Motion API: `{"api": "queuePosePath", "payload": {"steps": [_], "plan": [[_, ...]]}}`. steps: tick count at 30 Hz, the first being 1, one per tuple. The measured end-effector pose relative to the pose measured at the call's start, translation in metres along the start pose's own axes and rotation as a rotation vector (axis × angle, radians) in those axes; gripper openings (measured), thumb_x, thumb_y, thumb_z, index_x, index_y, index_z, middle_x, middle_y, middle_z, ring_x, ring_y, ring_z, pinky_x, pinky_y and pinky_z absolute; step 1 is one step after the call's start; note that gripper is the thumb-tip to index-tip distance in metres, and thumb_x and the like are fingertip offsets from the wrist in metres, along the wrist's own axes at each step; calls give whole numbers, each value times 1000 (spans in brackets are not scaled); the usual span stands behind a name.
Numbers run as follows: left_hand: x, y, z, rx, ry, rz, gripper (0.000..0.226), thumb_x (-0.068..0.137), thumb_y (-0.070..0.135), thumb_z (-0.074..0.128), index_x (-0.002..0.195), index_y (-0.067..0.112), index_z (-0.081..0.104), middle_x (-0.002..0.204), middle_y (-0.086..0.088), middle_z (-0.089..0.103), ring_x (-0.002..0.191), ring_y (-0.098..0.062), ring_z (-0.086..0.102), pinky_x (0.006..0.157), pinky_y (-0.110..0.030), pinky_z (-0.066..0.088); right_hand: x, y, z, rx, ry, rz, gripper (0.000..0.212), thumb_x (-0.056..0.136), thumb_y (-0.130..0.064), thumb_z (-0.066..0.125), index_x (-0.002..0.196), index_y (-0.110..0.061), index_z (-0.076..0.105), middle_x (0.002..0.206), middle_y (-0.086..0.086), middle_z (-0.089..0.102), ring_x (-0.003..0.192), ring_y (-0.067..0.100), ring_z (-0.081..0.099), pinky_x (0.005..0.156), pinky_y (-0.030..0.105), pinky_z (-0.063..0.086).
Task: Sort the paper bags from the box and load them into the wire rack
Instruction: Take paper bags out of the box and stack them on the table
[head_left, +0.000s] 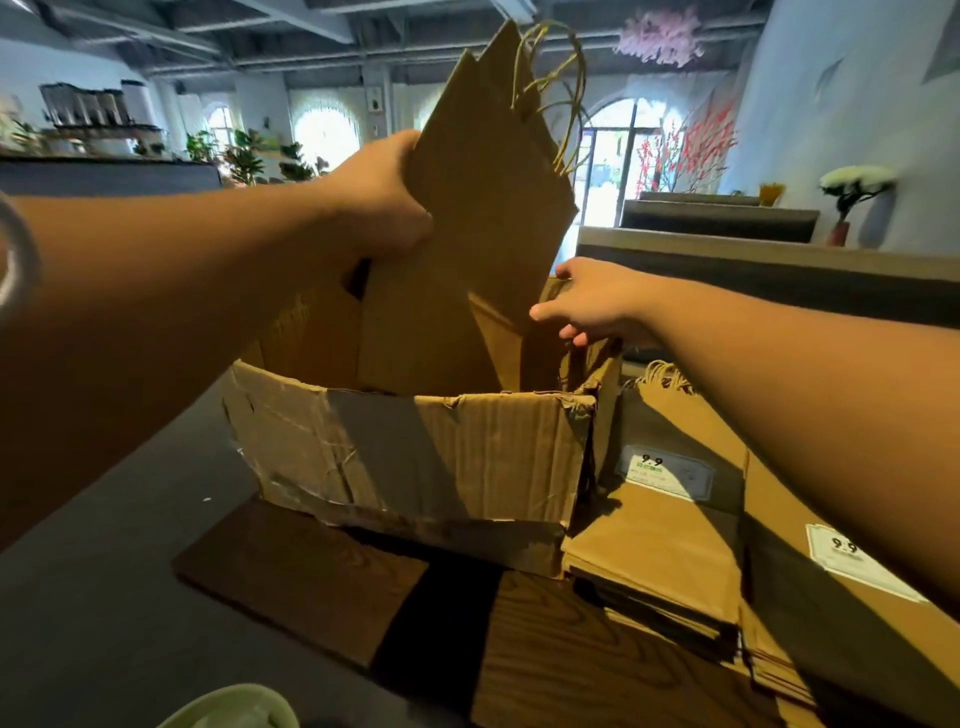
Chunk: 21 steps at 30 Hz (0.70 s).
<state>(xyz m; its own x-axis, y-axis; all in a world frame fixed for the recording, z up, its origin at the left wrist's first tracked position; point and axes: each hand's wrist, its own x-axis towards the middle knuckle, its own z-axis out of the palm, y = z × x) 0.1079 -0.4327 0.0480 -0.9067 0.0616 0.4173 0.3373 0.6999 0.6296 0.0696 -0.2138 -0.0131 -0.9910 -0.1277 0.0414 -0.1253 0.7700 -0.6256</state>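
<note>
Partway through, by the look of it. Left hand (382, 200) gripping a bundle of paper bags (483, 218) raised above the box (415, 457); right hand (587, 306) reaching in, fingers loose, holding nothing. Stacks of flat bags (670, 525) already on the tabletop (104, 623) beside the box — wire rack nowhere in view, loading not yet done.

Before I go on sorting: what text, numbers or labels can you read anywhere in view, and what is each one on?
"9.9": white label on the top paper bag of the stack right of the box; the green and smaller print beneath is too blurred to read.
"9.9": second white label on the nearer bag stack, partly hidden by the right arm; the rest is unreadable.
</note>
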Motion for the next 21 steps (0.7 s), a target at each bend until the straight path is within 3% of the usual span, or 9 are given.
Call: {"api": "queuePosePath", "payload": {"steps": [4,8,16,21], "plan": [[8,-13,4,99,5,65,63,87,-3,61,142,25,46,118,3,58,106,-21,60,86,-33,51,1,-2,3,-185,-11,-57,71,95,-31,67,153,-13,30,135,13,55,113,27,59,100,41,51],[21,-23,12,182,-88,85,56,88,-2,62,137,23,50,114,3,60,100,-19,60,77,-29,48,6,-1,5,-278,-5,-63,75,96,-30,66,156,-14,24,146,12,48,127,31,53,107,40,46],[48,-35,46,280,-258,137,47,87,8,71,131,18,56,109,2,60,94,-18,61,78,-30,47,17,9,11,-391,72,-64,70,95,-27,66,154,-16,29,149,10,47,132,29,50,101,33,44],[50,-63,78,243,-433,37,31,88,12,74,114,24,63,106,2,69,91,-17,67,80,-34,54,21,14,13,-367,128,-99,63,96,-27,66,150,-18,36,141,8,53,126,27,54,92,30,45]]}}
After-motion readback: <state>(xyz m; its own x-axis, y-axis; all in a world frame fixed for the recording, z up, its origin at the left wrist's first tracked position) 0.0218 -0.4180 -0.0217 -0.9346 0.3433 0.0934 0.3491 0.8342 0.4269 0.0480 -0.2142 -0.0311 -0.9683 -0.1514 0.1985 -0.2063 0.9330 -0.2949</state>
